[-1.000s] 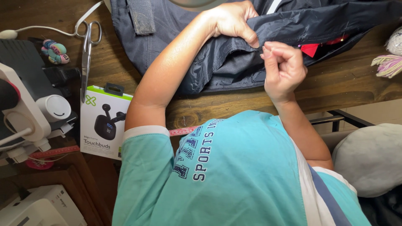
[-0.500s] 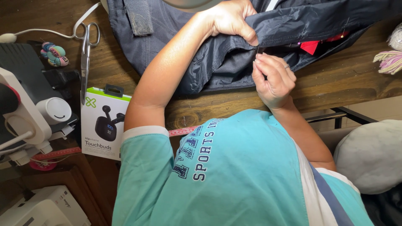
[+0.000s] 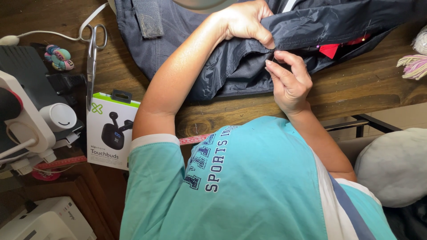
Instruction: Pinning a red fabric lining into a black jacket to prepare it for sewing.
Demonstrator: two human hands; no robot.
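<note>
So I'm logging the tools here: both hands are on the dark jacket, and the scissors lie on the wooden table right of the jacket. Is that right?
Not quite: the head view shows the scissors left of the dark jacket, on the wooden table. Both the left hand and right hand are on the jacket.

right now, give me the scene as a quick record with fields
surface: wooden table
left hand: grips a fold of the dark jacket
right hand: fingertips pinched at the jacket's edge, right below the left hand
red patch: shows inside the jacket
scissors: lie flat on the table, left of the jacket
earbud box: white, by the left elbow
tape measure: red, at the table edge
</note>
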